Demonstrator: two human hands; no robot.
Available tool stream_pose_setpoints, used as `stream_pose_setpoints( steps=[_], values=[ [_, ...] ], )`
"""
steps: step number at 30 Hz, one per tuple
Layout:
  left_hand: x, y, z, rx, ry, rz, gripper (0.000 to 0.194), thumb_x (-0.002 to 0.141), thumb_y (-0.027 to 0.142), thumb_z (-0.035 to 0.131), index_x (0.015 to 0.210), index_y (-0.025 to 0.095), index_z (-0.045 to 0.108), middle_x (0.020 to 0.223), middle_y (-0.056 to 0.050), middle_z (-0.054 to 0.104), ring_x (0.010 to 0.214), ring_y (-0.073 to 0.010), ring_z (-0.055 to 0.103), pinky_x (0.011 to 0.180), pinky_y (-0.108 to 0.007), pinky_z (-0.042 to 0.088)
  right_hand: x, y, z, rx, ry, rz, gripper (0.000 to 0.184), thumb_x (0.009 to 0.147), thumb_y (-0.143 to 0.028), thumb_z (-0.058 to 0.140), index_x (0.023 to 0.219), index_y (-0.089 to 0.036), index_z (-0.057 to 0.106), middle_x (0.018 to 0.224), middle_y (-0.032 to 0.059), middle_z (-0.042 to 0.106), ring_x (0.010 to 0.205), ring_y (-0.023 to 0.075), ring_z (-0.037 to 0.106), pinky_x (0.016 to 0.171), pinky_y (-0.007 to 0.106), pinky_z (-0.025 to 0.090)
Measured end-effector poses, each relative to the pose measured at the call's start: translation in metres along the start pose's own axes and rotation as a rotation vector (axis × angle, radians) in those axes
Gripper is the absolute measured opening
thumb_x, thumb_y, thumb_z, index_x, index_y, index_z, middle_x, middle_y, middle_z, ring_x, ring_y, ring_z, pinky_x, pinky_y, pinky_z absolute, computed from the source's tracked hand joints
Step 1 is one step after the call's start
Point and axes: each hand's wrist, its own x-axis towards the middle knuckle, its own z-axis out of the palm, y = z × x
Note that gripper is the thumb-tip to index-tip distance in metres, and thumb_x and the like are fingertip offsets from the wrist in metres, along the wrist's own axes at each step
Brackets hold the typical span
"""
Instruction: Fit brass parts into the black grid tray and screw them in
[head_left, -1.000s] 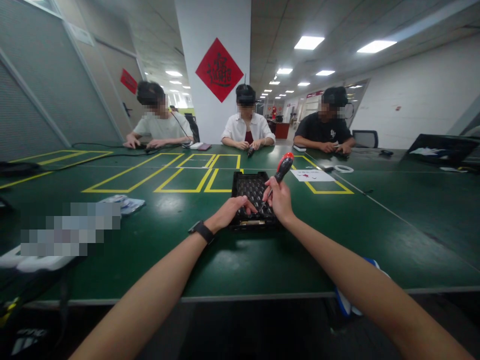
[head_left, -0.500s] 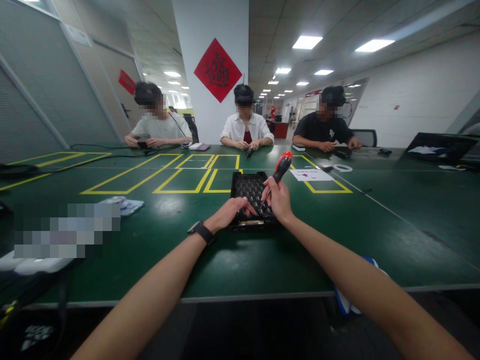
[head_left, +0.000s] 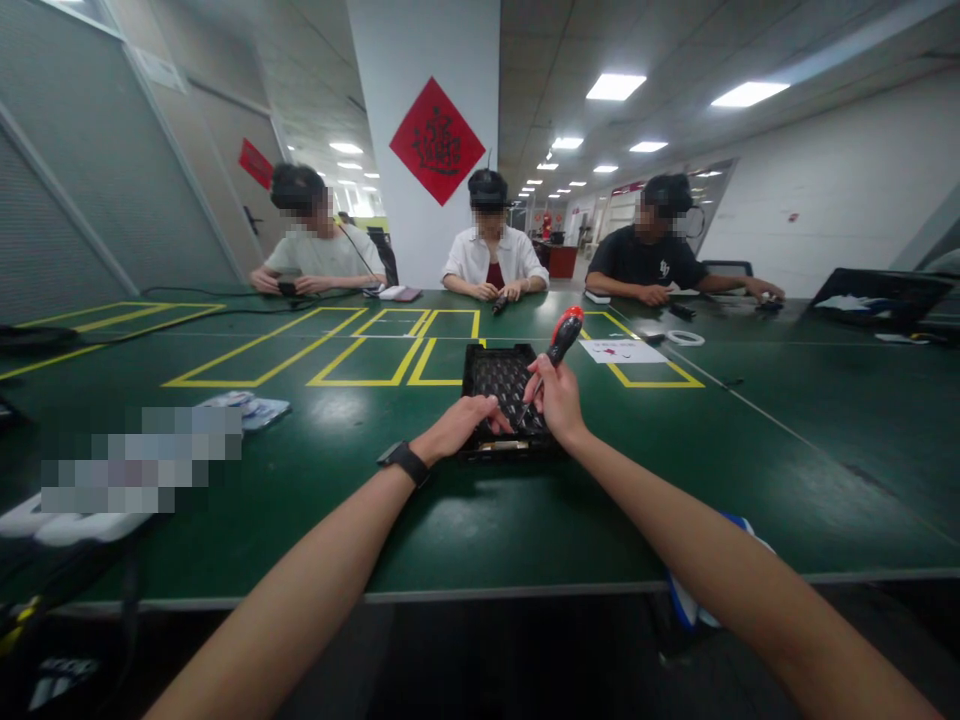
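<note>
A black perforated metal panel (head_left: 501,378) lies flat on the green table (head_left: 525,520) in front of me. My right hand (head_left: 556,402) grips a screwdriver with a red and black handle (head_left: 565,334), tilted up to the right, its tip down on the panel's near part. My left hand (head_left: 459,426), a black watch on its wrist, rests on the panel's near left corner with fingers curled flat against it, right beside the tip.
Three people sit along the far side of the table, their hands on small items. A white paper (head_left: 624,350) and a white ring (head_left: 687,338) lie to the right of the panel. Yellow tape lines (head_left: 360,352) mark the tabletop; packets (head_left: 247,408) lie at left.
My hands and the screwdriver have barely moved. The person at the far right has stretched one arm out to the right.
</note>
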Motion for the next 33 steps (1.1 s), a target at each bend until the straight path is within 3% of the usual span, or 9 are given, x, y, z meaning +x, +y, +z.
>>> stream_pose_setpoints(
  steps=[15, 33],
  values=[
    [0.0, 0.001, 0.0, -0.006, 0.0, -0.005, 0.068, 0.092, 0.048, 0.016, 0.082, 0.012, 0.072, 0.073, -0.006, 0.065, 0.072, -0.0148, 0.057, 0.077, -0.027, 0.041, 0.006, 0.007, -0.004, 0.05, 0.153, 0.05, 0.041, 0.082, -0.058, 0.04, 0.078, -0.018, 0.047, 0.04, -0.0045, 0.05, 0.03, 0.0055, 0.036, 0.033, 0.017, 0.025],
    [0.001, -0.001, 0.001, 0.002, 0.007, -0.006, 0.069, 0.092, 0.049, 0.015, 0.081, 0.013, 0.072, 0.075, -0.006, 0.067, 0.072, -0.0149, 0.057, 0.078, -0.028, 0.042, 0.007, 0.013, -0.005, -0.016, 0.083, 0.068, 0.038, 0.08, -0.055, 0.046, 0.078, -0.017, 0.049, 0.042, -0.0031, 0.053, 0.03, 0.006, 0.038, 0.032, 0.017, 0.028]
  ],
)
